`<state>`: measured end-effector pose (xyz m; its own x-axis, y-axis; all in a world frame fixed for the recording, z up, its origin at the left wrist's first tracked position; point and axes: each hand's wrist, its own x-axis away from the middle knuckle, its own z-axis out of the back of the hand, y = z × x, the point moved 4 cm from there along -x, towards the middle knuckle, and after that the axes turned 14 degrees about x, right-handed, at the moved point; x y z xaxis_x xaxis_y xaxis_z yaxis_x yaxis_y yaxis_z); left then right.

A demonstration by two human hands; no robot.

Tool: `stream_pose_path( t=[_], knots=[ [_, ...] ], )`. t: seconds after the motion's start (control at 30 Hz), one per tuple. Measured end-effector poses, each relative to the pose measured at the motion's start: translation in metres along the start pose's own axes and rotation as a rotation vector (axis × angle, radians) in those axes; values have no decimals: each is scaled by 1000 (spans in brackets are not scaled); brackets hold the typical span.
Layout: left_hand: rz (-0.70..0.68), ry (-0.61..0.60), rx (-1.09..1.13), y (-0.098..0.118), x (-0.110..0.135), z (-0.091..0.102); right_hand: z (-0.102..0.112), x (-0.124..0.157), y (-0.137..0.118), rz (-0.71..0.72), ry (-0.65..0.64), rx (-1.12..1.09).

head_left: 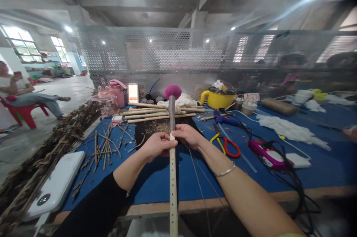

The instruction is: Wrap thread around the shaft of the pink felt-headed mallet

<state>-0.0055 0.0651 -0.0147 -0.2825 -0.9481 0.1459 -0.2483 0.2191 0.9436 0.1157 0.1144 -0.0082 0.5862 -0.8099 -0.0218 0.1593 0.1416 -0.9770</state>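
Note:
Upright in front of me stands a pale stick (173,192) with a row of small dark holes. Its upper part has a grey-brown wrapping (171,116), topped by a round purple fuzzy head (172,91). My left hand (158,145) pinches the stick just below the wrapping's lower edge, thumb and finger closed. From the other side, my right hand (187,135) pinches at that same edge. Thin strands (196,172) run down from beneath my right hand past the table edge. Some fingers of both hands are hidden behind the stick.
Twigs (104,146) and a white power bank (55,183) lie left; several pale sticks (158,115) lie behind. Pliers (225,144), a blue glue gun (227,119), a yellow pot (221,99) and a magenta device (269,155) are right. A person (25,92) sits far left.

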Motion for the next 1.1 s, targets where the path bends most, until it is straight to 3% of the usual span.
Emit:
stream_pose_path(
  t=[0.13, 0.33, 0.47, 0.73, 1.1],
  knots=[
    [-2, 5, 59, 0, -3, 1, 1, 2, 0, 9, -24, -22],
    [33, -195, 112, 6, 3, -6, 2, 8, -3, 23, -151, -194],
    [81, -279, 131, 6, 8, -10, -1, 8, -4, 56, -149, -169],
    [-40, -20, -83, -1, 1, -4, 0, -1, 8, 60, -48, -29],
    [7, -203, 118, 0, 1, -7, 4, 4, 6, 48, -134, -105]
  ],
)
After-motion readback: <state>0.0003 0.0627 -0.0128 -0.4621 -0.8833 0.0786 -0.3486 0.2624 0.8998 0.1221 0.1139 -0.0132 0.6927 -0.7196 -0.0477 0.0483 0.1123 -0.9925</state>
